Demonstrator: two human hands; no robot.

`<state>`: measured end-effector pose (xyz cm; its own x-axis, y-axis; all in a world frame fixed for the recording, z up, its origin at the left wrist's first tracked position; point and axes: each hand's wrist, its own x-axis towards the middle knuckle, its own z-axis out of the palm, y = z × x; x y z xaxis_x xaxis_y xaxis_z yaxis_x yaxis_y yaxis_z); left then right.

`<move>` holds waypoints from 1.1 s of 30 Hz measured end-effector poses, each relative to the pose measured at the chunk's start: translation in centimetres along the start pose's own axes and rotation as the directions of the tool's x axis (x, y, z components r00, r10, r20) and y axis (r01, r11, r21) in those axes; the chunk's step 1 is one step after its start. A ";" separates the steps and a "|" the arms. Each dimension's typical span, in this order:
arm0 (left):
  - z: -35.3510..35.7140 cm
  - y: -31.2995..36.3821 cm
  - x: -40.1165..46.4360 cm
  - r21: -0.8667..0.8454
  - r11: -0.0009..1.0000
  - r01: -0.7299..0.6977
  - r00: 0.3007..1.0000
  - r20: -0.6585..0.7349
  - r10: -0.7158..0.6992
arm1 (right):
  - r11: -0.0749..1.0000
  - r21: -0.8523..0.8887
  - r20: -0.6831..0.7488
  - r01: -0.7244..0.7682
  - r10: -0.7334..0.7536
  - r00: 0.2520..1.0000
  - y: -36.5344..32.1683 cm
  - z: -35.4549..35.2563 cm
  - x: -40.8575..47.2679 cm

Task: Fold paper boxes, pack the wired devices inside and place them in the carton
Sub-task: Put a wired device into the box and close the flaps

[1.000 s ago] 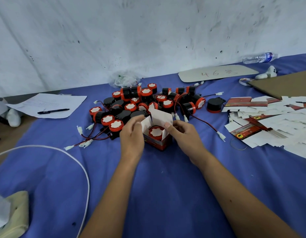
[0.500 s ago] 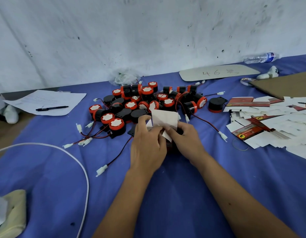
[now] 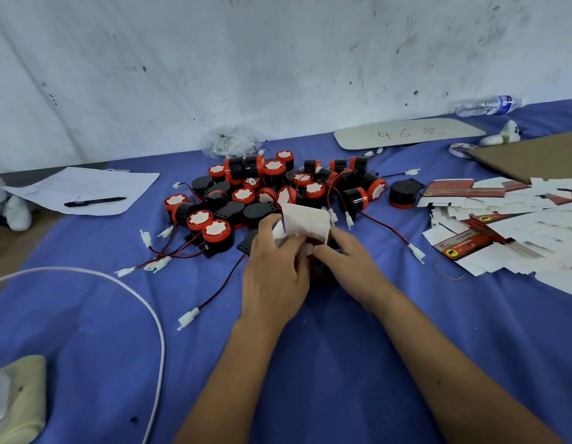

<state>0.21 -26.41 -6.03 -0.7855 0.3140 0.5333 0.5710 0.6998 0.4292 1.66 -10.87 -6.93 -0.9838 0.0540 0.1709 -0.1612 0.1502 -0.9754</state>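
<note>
At nine o'clock, far out: a sheet of paper (image 3: 86, 190) with a black pen (image 3: 95, 201) lying across it, long axis roughly nine-to-three. Below that, toward eight o'clock, a white cable (image 3: 140, 302) curving over the blue tablecloth (image 3: 342, 363). At eleven to twelve o'clock, a heap of black-and-red wired devices (image 3: 272, 193), red-and-black leads trailing toward seven and four o'clock, white plugs at the ends. At centre, just this side of the heap: a small paper box (image 3: 305, 221), standing on the cloth, mouth up, white lid flap raised and leaning toward twelve o'clock; red side mostly hidden behind the fingers. Left hand (image 3: 275, 270) curled round the box's nine o'clock side, thumb and fingertips pinching a white side flap. Right hand (image 3: 348, 264) curled against the three o'clock side, fingertips pinching the flap edge beside the left ones. At two to three o'clock, a spread of flat unfolded boxes (image 3: 509, 232), white with red print. Farther at one o'clock, a grey board (image 3: 406, 134) marked "46", a plastic bottle (image 3: 486, 105) lying on its side, long axis nine-to-three, and a brown cardboard sheet (image 3: 531, 155).
</note>
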 end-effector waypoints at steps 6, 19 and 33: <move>0.1 -0.1 -0.1 0.014 1.000 -0.005 1.000 0.003 0.005 | 0.999 -0.024 0.002 0.027 -0.027 1.000 -0.3 0.1 -0.2; 0.7 0.7 0.3 0.152 0.986 0.070 0.997 0.032 -0.075 | 0.995 -0.085 0.001 0.054 -0.055 0.999 -0.4 0.2 -0.3; 0.5 1.2 0.7 0.286 0.958 0.038 0.999 0.001 -0.040 | 0.976 0.174 0.088 -0.130 0.117 0.989 0.1 -1.6 0.2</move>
<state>0.24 -24.98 -5.52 -0.8079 0.2864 0.5150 0.4489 0.8653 0.2230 1.55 -9.30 -6.74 -0.9989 -0.0155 0.0432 -0.0426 -0.0323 -0.9986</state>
